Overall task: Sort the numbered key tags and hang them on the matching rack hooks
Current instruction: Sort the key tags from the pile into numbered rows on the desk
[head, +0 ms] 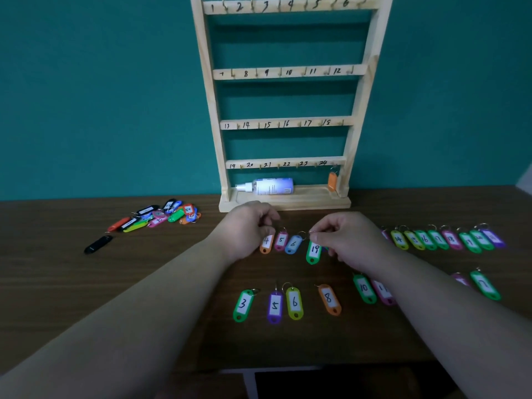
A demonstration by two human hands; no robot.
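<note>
Near the middle of the dark wooden table (pixel 57 269), the right hand (pixel 349 240) pinches the metal ring of a green plastic key tag marked 19 (pixel 313 250) between thumb and forefinger, the tag slanting below the fingers. Just left of it lie a blue tag marked 6 (pixel 293 244), a pink tag marked 5 (pixel 281 241) and an orange tag marked 4 (pixel 267 243). The left hand (pixel 247 228) is curled over that last one, but whether its fingers grip anything cannot be told.

Toward the near edge runs a row of sorted tags (pixel 294 303), and toward the right edge a second row from 14 upward (pixel 437 239). A heap of unsorted coloured tags (pixel 161 216) lies toward the far left.

At the far edge stands the pale wooden rack of numbered hooks (pixel 288 72). A lone orange tag (pixel 332 181) hangs on its last bottom hook, and a white spray bottle (pixel 270 186) lies in its base tray.
</note>
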